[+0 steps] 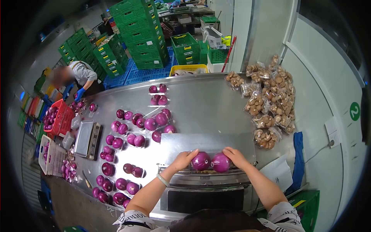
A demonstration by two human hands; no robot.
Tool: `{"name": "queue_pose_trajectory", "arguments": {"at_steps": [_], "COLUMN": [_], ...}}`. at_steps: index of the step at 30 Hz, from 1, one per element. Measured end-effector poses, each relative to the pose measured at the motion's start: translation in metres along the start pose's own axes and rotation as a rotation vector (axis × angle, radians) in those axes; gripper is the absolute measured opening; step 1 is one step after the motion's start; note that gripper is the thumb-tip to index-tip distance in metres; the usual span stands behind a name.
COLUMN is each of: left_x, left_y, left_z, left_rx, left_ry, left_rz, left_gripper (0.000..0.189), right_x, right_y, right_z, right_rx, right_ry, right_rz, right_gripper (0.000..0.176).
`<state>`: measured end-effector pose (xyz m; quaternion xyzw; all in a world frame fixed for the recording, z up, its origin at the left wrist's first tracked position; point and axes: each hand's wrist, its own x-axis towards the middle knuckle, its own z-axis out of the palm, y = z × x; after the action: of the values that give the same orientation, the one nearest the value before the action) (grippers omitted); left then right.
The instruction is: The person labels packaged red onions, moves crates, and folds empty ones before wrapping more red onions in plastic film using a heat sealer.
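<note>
Two large red onions [220, 162] sit side by side under clear film, right in front of me. My left hand [185, 159] grips the left end of this pack, and my right hand [236, 157] grips its right end. The pack is at the front edge of a flat metal plate [205, 141], above a wrapping machine [212, 179] with a dark panel. Further packs of paired red onions [134, 140] stand in rows to the left of my left hand. What lies under the onions is hidden.
Bagged mushrooms [272, 96] are piled at the right by the wall. A scale [87, 139], a knife [87, 179], a red basket [62, 116] and a white basket [54, 156] are at left. Another person [83, 75] in blue gloves works there. Green crates [139, 34] rise behind.
</note>
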<state>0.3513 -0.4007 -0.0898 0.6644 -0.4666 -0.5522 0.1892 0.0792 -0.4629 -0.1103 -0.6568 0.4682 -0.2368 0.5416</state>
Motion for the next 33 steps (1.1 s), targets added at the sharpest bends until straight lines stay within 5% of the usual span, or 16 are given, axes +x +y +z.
{"name": "queue_pose_trajectory", "arguments": {"at_steps": [4, 9, 14, 16, 18, 20, 22, 26, 29, 33], "left_x": [-0.062, -0.138, -0.137, -0.129, -0.13, -0.139, -0.146, -0.164, -0.167, -0.16], "left_y": [0.012, -0.013, -0.08, -0.099, -0.104, -0.108, -0.133, -0.157, -0.152, -0.161], "left_z": [0.002, 0.027, 0.078, 0.092, 0.095, 0.093, 0.103, 0.119, 0.12, 0.105], "left_rx": [-0.47, -0.165, 0.027, 0.123, 0.335, -0.015, -0.311, -0.52, -0.683, -0.582], "left_ry": [-0.268, -0.282, -0.063, 0.112, 0.239, 0.257, 0.313, 0.485, 0.493, 0.485], "left_rz": [-0.141, -0.149, -0.046, 0.103, 0.022, -0.13, 0.003, 0.242, 0.238, 0.334], "left_gripper": [0.073, 0.075, 0.075, 0.068, 0.062, 0.041, 0.026, 0.022, 0.021, 0.026], "right_x": [-0.049, -0.131, -0.162, -0.166, -0.168, -0.175, -0.187, -0.211, -0.225, -0.274], "right_y": [-0.038, -0.053, -0.012, 0.02, 0.062, 0.033, 0.033, 0.077, 0.065, 0.023], "right_z": [-0.008, 0.007, 0.037, 0.055, 0.067, 0.058, 0.054, 0.075, 0.075, 0.048], "right_rx": [0.441, 0.001, -0.088, -0.074, -0.116, 0.052, 0.201, 0.203, 0.732, 0.782], "right_ry": [-0.204, -0.269, -0.38, -0.191, -0.064, -0.036, 0.046, 0.28, 0.271, 0.419], "right_rz": [0.423, 0.196, 0.528, 0.372, 0.26, 0.536, 0.57, 0.258, 0.332, 0.293], "right_gripper": [0.047, 0.052, 0.047, 0.053, 0.051, 0.044, 0.037, 0.021, 0.017, 0.018]}}
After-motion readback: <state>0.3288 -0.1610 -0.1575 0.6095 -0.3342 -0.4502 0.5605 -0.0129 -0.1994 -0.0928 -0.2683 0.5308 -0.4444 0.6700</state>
